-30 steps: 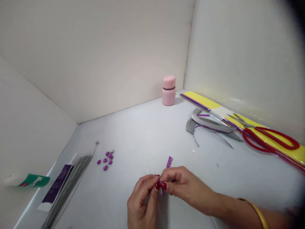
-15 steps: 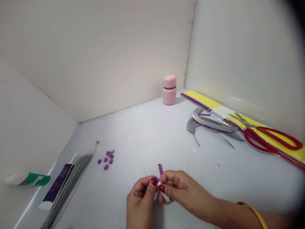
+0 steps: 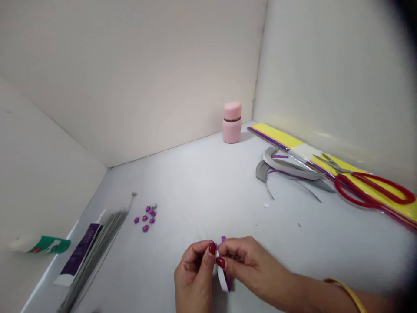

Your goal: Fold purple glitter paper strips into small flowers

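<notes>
A narrow paper strip (image 3: 222, 278), glittery purple on one face and white on the other, is pinched between my two hands at the front middle of the table. My left hand (image 3: 194, 274) grips its folded end between thumb and index finger. Close beside it, my right hand (image 3: 250, 265) pinches the same strip near the fold, fingers curled. The strip's loose white length loops down below the fingertips, and a short purple piece shows above my right fingers. To the left lie several small purple folded paper stars (image 3: 145, 218).
Left of the stars lie a bundle of thin grey wires (image 3: 97, 256), a purple-and-white glue tube (image 3: 80, 254) and a green-and-white tube (image 3: 48, 244). A pink flask (image 3: 232, 123) stands at the back. Right are grey strips (image 3: 289, 167), yellow sheets (image 3: 280, 137) and red-handled scissors (image 3: 358, 187).
The strip's white length has swung lower and now hangs in a loop below the fingertips. Its purple end above my right hand shows less. Both hands stay nearly in place.
</notes>
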`<state>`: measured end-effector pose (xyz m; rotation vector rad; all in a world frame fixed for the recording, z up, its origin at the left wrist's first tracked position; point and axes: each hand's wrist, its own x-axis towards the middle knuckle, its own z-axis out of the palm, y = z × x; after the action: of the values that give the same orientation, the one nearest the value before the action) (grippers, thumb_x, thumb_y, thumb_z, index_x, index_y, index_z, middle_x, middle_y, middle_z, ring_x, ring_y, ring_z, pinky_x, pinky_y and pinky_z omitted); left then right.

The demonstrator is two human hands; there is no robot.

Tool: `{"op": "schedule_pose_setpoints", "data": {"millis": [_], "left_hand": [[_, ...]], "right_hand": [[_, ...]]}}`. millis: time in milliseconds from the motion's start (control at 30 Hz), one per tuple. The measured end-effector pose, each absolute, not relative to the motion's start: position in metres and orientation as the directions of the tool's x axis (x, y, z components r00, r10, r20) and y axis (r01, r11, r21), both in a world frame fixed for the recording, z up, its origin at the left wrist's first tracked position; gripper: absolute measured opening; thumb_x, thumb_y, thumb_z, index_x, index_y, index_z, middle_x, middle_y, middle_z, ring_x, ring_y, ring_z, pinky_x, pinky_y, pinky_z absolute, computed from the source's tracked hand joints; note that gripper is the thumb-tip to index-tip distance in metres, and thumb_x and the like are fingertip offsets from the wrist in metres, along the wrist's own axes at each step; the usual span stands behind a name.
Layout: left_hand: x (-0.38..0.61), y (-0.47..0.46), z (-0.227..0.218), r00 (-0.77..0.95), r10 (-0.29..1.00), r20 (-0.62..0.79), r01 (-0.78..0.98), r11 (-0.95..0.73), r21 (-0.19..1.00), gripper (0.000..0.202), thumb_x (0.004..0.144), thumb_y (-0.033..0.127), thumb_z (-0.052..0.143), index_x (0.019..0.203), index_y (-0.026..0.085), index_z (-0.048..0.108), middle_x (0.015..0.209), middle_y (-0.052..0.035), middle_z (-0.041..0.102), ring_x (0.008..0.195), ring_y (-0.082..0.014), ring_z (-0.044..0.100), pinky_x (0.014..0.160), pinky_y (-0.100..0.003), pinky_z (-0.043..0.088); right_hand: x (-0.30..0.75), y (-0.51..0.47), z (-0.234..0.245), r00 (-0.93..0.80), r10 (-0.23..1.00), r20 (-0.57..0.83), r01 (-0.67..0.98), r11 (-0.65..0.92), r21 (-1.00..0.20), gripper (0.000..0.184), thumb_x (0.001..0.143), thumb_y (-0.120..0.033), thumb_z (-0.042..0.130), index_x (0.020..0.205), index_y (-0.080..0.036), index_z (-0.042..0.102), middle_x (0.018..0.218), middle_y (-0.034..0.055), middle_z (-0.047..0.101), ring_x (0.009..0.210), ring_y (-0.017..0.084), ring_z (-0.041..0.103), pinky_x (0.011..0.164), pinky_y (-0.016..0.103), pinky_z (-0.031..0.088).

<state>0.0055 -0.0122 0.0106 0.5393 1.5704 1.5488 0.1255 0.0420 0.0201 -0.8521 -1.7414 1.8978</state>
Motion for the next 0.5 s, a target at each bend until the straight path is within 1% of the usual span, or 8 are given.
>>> {"op": "schedule_pose_setpoints", "data": {"millis": [67, 133, 233, 300, 333, 433, 500], "left_hand": [[0.006, -0.013, 0.009, -0.556, 0.802, -0.216, -0.211, 0.115, 0.971, 0.022, 0.06, 0.04, 0.075, 0.066, 0.02, 0.069, 0.063, -0.0003, 0.069, 0.064, -0.0153, 0.062, 0.062, -0.022, 0.05], [0.006, -0.014, 0.008, -0.549, 0.825, -0.134, -0.127, 0.076, 0.989, 0.018, 0.065, 0.037, 0.072, 0.069, 0.019, 0.068, 0.065, -0.0015, 0.068, 0.065, -0.0166, 0.062, 0.062, -0.025, 0.05], [0.003, -0.016, 0.007, -0.499, 0.864, 0.064, 0.09, -0.022, 0.996, 0.011, 0.072, 0.03, 0.066, 0.071, 0.019, 0.068, 0.069, -0.003, 0.068, 0.067, -0.0176, 0.062, 0.062, -0.026, 0.05], [-0.001, -0.016, 0.007, -0.444, 0.874, 0.198, 0.229, -0.102, 0.968, 0.005, 0.074, 0.023, 0.064, 0.074, 0.021, 0.068, 0.071, -0.002, 0.067, 0.067, -0.0161, 0.062, 0.063, -0.025, 0.049], [-0.003, -0.016, 0.007, -0.411, 0.873, 0.262, 0.29, -0.148, 0.946, 0.006, 0.075, 0.02, 0.062, 0.076, 0.022, 0.068, 0.072, -0.0013, 0.067, 0.067, -0.0152, 0.061, 0.063, -0.024, 0.048], [-0.008, -0.016, 0.01, -0.311, 0.848, 0.43, 0.406, -0.291, 0.866, 0.02, 0.075, 0.009, 0.059, 0.084, 0.024, 0.068, 0.077, -0.0007, 0.069, 0.072, -0.0149, 0.062, 0.067, -0.024, 0.047], [-0.01, -0.015, 0.012, -0.251, 0.833, 0.493, 0.441, -0.354, 0.824, 0.026, 0.074, 0.005, 0.057, 0.087, 0.025, 0.069, 0.081, -0.0018, 0.07, 0.075, -0.0165, 0.062, 0.069, -0.026, 0.048]], "right_hand": [[0.125, 0.041, 0.021, -0.724, 0.672, -0.156, 0.033, -0.192, -0.981, 0.025, 0.085, -0.031, 0.051, 0.066, -0.015, 0.054, 0.057, -0.0006, 0.056, 0.055, 0.011, 0.051, 0.056, 0.023, 0.04], [0.125, 0.04, 0.021, -0.725, 0.668, -0.168, -0.012, -0.256, -0.967, 0.027, 0.085, -0.036, 0.052, 0.068, -0.015, 0.054, 0.057, -0.0003, 0.056, 0.055, 0.011, 0.051, 0.057, 0.023, 0.04], [0.125, 0.04, 0.021, -0.723, 0.667, -0.177, -0.04, -0.296, -0.954, 0.03, 0.083, -0.04, 0.053, 0.07, -0.013, 0.055, 0.057, 0.0001, 0.056, 0.055, 0.011, 0.052, 0.056, 0.023, 0.039], [0.125, 0.041, 0.021, -0.725, 0.666, -0.176, -0.057, -0.312, -0.948, 0.033, 0.083, -0.043, 0.053, 0.07, -0.013, 0.057, 0.057, 0.0005, 0.056, 0.054, 0.011, 0.052, 0.055, 0.023, 0.039], [0.126, 0.042, 0.022, -0.725, 0.666, -0.177, -0.062, -0.319, -0.946, 0.034, 0.083, -0.044, 0.053, 0.07, -0.012, 0.057, 0.057, 0.0006, 0.056, 0.055, 0.011, 0.053, 0.055, 0.023, 0.039], [0.127, 0.044, 0.026, -0.735, 0.654, -0.179, -0.074, -0.34, -0.938, 0.036, 0.083, -0.045, 0.053, 0.071, -0.012, 0.06, 0.058, 0.0008, 0.056, 0.056, 0.011, 0.053, 0.057, 0.023, 0.039], [0.128, 0.044, 0.028, -0.741, 0.648, -0.176, -0.089, -0.355, -0.931, 0.035, 0.082, -0.045, 0.053, 0.074, -0.012, 0.061, 0.058, 0.0007, 0.057, 0.057, 0.011, 0.053, 0.058, 0.024, 0.04]]}}
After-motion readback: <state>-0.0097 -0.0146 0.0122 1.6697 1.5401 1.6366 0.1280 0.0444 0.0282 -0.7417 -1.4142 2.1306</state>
